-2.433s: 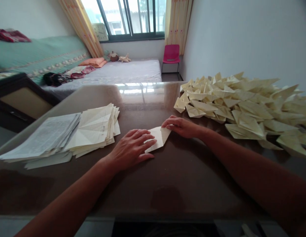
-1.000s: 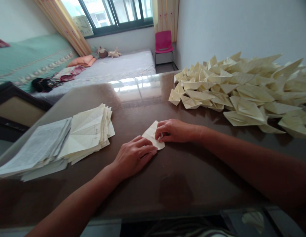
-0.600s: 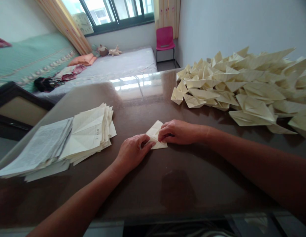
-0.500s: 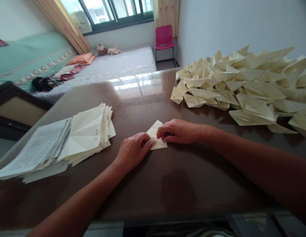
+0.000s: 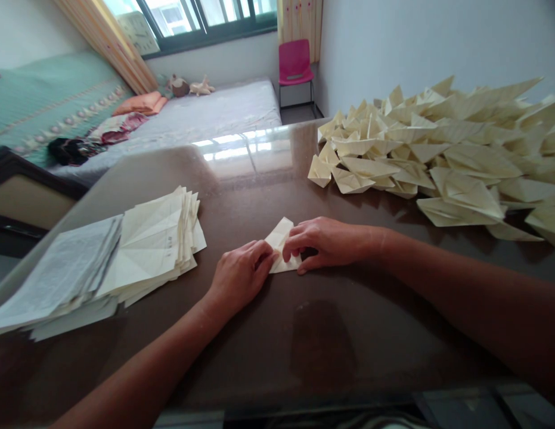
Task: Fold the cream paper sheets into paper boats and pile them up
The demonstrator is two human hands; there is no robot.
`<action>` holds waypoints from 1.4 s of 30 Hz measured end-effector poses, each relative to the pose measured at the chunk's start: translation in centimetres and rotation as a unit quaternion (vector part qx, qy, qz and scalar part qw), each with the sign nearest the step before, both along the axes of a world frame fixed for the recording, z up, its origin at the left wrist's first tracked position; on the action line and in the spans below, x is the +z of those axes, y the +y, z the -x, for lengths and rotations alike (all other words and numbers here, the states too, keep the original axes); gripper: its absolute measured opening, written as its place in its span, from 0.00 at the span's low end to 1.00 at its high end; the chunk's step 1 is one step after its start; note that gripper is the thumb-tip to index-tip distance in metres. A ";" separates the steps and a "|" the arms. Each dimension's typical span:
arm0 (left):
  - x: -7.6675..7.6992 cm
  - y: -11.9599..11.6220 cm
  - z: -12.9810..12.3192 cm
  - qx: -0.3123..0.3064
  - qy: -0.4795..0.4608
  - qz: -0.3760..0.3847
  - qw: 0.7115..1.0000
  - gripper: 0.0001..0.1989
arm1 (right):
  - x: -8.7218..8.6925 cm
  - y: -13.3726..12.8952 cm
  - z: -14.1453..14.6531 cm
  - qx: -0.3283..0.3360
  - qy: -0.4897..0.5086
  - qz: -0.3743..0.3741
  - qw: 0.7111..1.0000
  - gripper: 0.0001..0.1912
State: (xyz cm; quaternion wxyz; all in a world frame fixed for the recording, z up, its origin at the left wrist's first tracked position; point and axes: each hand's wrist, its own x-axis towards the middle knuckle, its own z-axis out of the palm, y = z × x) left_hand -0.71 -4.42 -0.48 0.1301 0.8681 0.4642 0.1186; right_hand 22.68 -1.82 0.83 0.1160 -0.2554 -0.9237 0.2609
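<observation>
A small cream folded paper (image 5: 279, 232) lies on the brown table (image 5: 259, 333), partly covered by my fingers. My left hand (image 5: 244, 267) pinches its left edge between thumb and forefinger. From the right, my right hand (image 5: 319, 241) has bent fingers pressed on the middle of the paper and the thumb at its lower right corner. Both hands rest low over the tabletop, close together.
To the left lies a stack of creased cream sheets (image 5: 147, 232) beside grey printed sheets (image 5: 67, 262). A large heap of folded paper boats (image 5: 438, 143) fills the table's right side. Beyond stand a bed (image 5: 223, 107) and a pink chair (image 5: 295, 62).
My right thumb has come out from under the hand to the paper's lower right corner, and its fingers have shifted slightly. My left hand stays at the left edge. The view has tilted slightly.
</observation>
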 end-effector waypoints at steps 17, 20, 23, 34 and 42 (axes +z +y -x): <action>-1.0 0.0 -0.1 0.013 0.006 -0.099 0.995 0.10 | 1.3 -0.4 0.1 0.034 -0.035 -0.032 0.998 0.10; -0.8 0.0 0.0 -0.022 0.044 -0.177 0.983 0.09 | 1.4 -0.6 0.3 0.032 -0.039 -0.039 0.998 0.10; -0.3 -0.4 0.2 -0.098 0.083 -0.227 0.965 0.08 | 1.3 -0.8 0.4 0.022 -0.044 -0.049 0.998 0.10; 0.8 -1.9 0.4 -0.176 0.148 -0.250 0.940 0.13 | 0.7 -0.1 0.4 0.011 0.000 -0.020 1.000 0.14; 1.3 -2.4 0.3 -0.225 0.187 -0.282 0.914 0.14 | -1.1 0.2 0.7 -0.096 -0.051 -0.173 0.979 0.19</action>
